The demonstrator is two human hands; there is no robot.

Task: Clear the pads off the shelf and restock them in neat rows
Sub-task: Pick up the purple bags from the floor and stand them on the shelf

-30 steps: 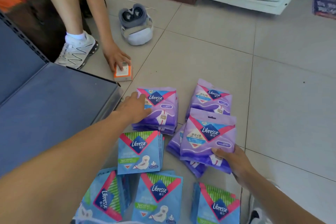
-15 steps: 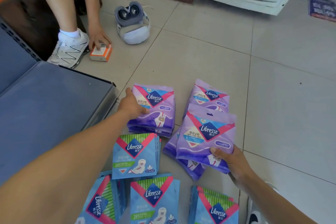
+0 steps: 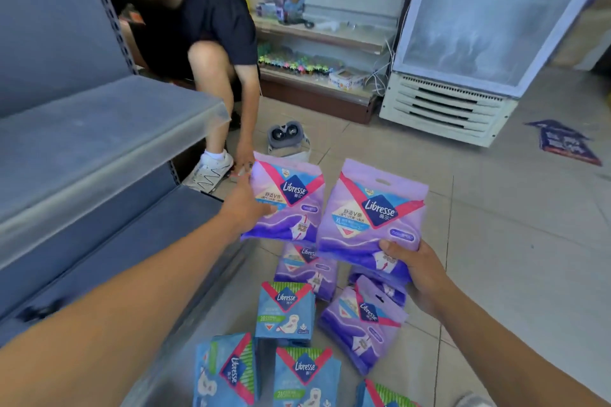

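Note:
My left hand (image 3: 244, 206) grips a purple Libresse pad pack (image 3: 291, 200) by its left edge, lifted off the floor. My right hand (image 3: 418, 269) holds a second, larger purple pack (image 3: 370, 211) by its lower right corner, raised beside the first. Below them on the tiled floor lie more purple packs (image 3: 362, 324) and several blue Libresse packs (image 3: 286, 311). The grey shelf (image 3: 99, 149) stands bare at my left, with a lower board (image 3: 109, 235) beneath it.
Another person (image 3: 205, 20) crouches behind the shelf, one hand down at the floor by a white shoe (image 3: 211, 170). A grey headset (image 3: 286, 135) lies on the tiles. A white cooler (image 3: 479, 43) stands at the back right, and a purple leaflet (image 3: 562, 142) lies on the floor.
Both my hands have lifted their purple packs up off the floor piles. My view has tilted upward, showing the shelf, the crouching person and the cooler.

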